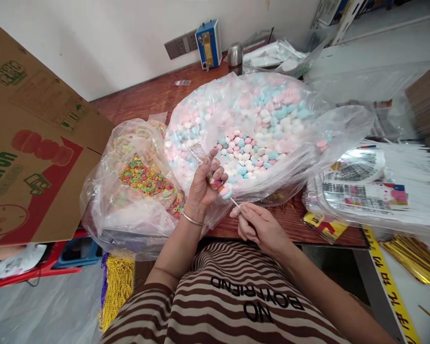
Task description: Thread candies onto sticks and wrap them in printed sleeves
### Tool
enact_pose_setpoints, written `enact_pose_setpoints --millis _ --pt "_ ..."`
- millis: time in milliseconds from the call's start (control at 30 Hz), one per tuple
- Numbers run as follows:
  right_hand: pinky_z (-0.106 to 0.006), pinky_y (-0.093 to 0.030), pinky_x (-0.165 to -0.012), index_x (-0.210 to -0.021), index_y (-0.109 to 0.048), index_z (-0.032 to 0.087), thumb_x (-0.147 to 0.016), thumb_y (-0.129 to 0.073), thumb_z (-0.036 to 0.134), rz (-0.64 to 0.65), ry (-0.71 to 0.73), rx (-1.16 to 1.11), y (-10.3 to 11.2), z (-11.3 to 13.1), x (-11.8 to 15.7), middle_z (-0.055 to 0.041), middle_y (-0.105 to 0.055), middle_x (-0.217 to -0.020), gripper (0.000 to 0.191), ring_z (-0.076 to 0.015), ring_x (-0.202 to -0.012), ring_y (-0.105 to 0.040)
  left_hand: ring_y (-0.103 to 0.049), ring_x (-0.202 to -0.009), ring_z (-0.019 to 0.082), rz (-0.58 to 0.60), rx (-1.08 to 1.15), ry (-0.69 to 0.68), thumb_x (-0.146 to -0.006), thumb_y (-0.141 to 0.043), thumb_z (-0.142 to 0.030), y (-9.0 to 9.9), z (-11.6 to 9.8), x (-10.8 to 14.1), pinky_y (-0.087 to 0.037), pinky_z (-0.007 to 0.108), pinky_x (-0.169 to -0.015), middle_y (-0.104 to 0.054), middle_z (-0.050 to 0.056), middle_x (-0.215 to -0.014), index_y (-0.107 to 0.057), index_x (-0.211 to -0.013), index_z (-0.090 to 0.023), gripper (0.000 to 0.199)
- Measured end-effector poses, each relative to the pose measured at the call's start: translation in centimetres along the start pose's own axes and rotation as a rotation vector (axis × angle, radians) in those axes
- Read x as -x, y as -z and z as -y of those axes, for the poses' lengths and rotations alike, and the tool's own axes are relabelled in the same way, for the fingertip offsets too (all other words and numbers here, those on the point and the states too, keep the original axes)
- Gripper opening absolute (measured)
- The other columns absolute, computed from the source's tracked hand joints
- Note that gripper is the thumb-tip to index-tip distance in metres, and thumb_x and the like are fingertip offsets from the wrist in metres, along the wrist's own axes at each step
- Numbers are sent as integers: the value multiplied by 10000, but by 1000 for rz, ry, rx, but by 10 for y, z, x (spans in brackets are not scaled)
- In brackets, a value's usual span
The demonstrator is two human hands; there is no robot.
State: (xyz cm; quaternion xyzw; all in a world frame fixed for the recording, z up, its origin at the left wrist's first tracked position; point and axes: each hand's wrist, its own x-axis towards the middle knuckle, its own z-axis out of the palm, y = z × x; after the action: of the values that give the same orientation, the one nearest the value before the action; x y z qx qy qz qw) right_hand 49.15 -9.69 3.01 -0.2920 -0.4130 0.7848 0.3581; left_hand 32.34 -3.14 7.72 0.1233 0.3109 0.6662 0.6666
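The large clear bag (pixel 186 114) shows pink, pale-blue and white candies (pixel 249 155). At its near edge is a white stick (pixel 235 203); left of it, orange, yellow, green and red rings (pixel 143 179); behind it, a blue-sided box (pixel 205 48); around it, a red-brown worktop (pixel 139 102); before it, a brown-and-beige striped shirt (pixel 200 291).

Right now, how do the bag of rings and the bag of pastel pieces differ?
The bag of pastel pieces looks larger than the bag of rings. The bag of pastel pieces holds rounded pink, blue and white pieces; the bag of rings, small multicoloured rings. Both are translucent.
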Motion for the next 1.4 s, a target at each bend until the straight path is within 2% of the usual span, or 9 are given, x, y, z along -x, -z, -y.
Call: enact_pose_setpoints --millis 100,200,467,600,733,933,1033,1233,1400 --pt "-209 -303 -386 -910 -635 205 -956 -598 473 175 -156 -390 -8 -6 1 159 -265 -442 274 -46 -322 -100 -293 -396 12 14 37 14 -972 -641 -304 -4 6 1 -328 147 -425 -372 -79 -609 -675 -887 -187 149" --pt "-213 -312 -373 -925 -634 212 -965 -584 482 242 -148 -398 -14 -13 2 154 -332 -420 278 -50 -289 -146 -269 -397 13 -30 59 37 -982 -623 -353 -13 13 3 -331 152 -427 -360 -73 -613 -645 -834 -186 224" --pt "-320 -426 -695 -1203 -713 137 -1016 -484 218 -302 637 1286 10 -12 2 -28 -665 -641 307 -139 -571 -525 -473 -480 32 -211 -57 -85 -855 -756 -481 -25 9 -1 -463 170 -546 -466 -75 -618 -548 -759 -187 372" --pt "-345 -409 -741 -1226 -709 105 -1005 -474 121 -388 796 1606 13 -12 2 -17 -608 -576 323 -142 -546 -486 -458 -474 34 -281 -87 -112 -876 -710 -531 -27 18 3 -444 169 -522 -468 -72 -627 -524 -767 -185 408" --pt "-331 -410 -692 -1139 -734 133 -1014 -491 228 -388 635 1301 5 -3 -2 -37 -626 -630 289 -146 -574 -496 -442 -486 38 -215 -20 -66 -897 -691 -518 -25 29 7 -481 179 -586 -423 -78 -623 -549 -803 -184 375" --pt "-238 -348 -424 -881 -674 196 -984 -530 463 -22 -42 -100 -3 9 -6 126 -272 -454 321 -69 -354 -181 -544 -585 82 -33 31 27 -945 -612 -539 -20 21 10 -583 293 -789 -509 -42 -653 -645 -886 -196 350" --pt "-201 -326 -399 -875 -677 182 -922 -638 411 42 -128 -412 -6 7 -7 150 -263 -447 237 -34 -336 -114 -672 -773 131 31 -65 25 -897 -709 -477 -15 14 14 -589 334 -854 -688 28 -888 -687 -1080 -209 326" --pt "-199 -298 -417 -888 -622 205 -915 -689 422 -26 6 -298 -3 3 -7 140 -358 -473 228 -35 -356 -180 -738 -929 181 86 -246 16 -750 -870 -252 3 11 21 -539 338 -984 -728 20 -947 -693 -1079 -193 378" --pt "-248 -349 -522 -896 -618 203 -990 -563 278 -264 414 623 2 -2 -4 41 -564 -613 132 -102 -512 -469 -750 -949 188 -45 -129 24 -914 -716 -279 0 17 22 -556 371 -1003 -727 32 -881 -664 -885 -160 132"
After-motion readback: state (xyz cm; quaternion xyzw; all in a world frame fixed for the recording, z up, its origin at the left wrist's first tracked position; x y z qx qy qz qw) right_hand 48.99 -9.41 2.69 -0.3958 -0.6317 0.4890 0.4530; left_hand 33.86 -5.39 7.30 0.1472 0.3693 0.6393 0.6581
